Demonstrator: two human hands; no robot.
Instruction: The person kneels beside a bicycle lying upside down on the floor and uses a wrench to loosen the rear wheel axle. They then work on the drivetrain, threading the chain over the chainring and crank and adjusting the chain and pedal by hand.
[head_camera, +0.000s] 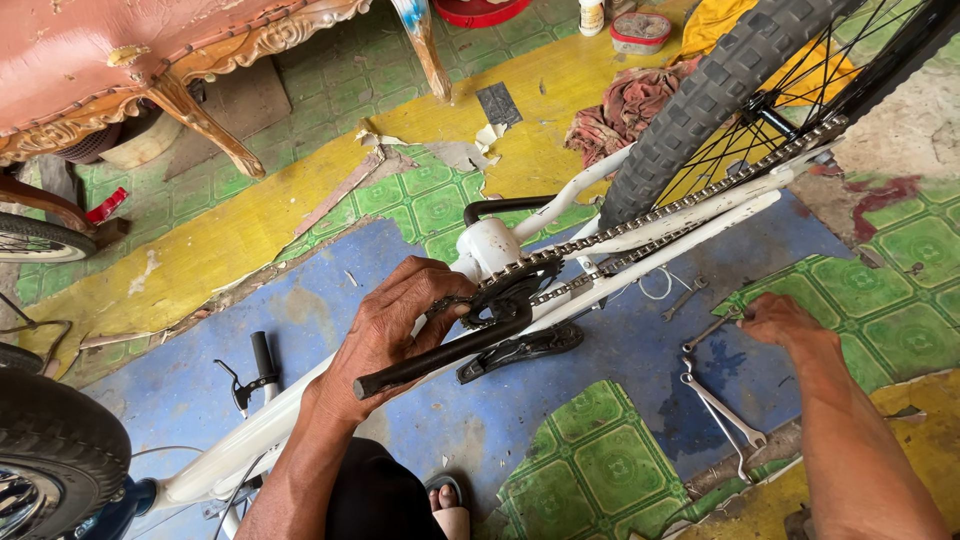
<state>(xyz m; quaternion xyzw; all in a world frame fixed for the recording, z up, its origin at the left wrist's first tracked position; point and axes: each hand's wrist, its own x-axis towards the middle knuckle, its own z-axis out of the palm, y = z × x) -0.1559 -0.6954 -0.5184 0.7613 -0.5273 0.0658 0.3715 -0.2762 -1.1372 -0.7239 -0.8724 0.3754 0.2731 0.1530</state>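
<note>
left hand (385, 335) nearest the camera, fingers curling over the chainring (500, 293) and crank arm (440, 355) of the upturned white bike frame (560, 205) at centre | right hand (778, 318) at 3 o'clock, fingers closing on a spanner (712, 328) on the floor | risk: rear wheel (700, 100) at 1 o'clock turning, chain (680, 205) nipping fingertips

the left hand (390, 330) hides part of the white bicycle frame (640, 235) and the chainring (505, 290) behind its fingers; the right hand (785, 320) covers the end of a wrench (710, 330), so the grip is not clear; the rear wheel (720, 90) is cut by the top edge; the front tyre (50, 450) is cut at left.
</note>
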